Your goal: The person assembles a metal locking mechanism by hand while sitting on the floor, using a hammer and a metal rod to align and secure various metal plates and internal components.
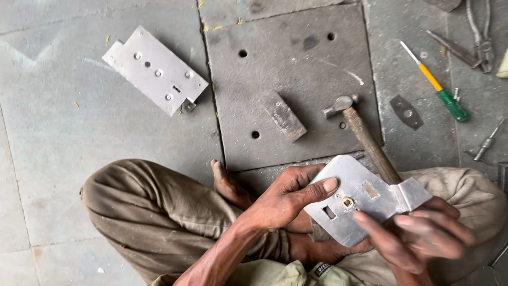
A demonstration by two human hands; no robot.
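Fingers of the left hand (283,198) are wrapped on the left edge of a flat metal plate (360,198), thumb pressed on its face. Fingers of the right hand (423,238) are curled, the forefinger laid on the plate's lower edge near a small round brass-coloured fitting; whether the remaining right fingers grip the plate from beneath cannot be told. The plate sits at 5 o'clock in the view, held above the person's crossed legs in worn olive-brown trousers. It is dull silver sheet, with a rectangular slot, the round fitting, and a folded tab on its right end.

No containers are seen.

A hammer (365,132) with a wooden handle and steel head lies near centre, its handle running toward the plate and passing behind it. It rests on a dark square steel slab (291,69) with several drilled holes; a small rough metal block (284,115) lies on the slab beside the hammer head. At 10 o'clock a second silver lock case (156,70), rectangular with rivets, lies on the floor. At 2 o'clock lie a screwdriver (436,85) with yellow and green handle, pliers (481,37), and a small dark oval plate (406,112).

The floor (79,137) is grey stone paving, dusty and scuffed, with visible joints.
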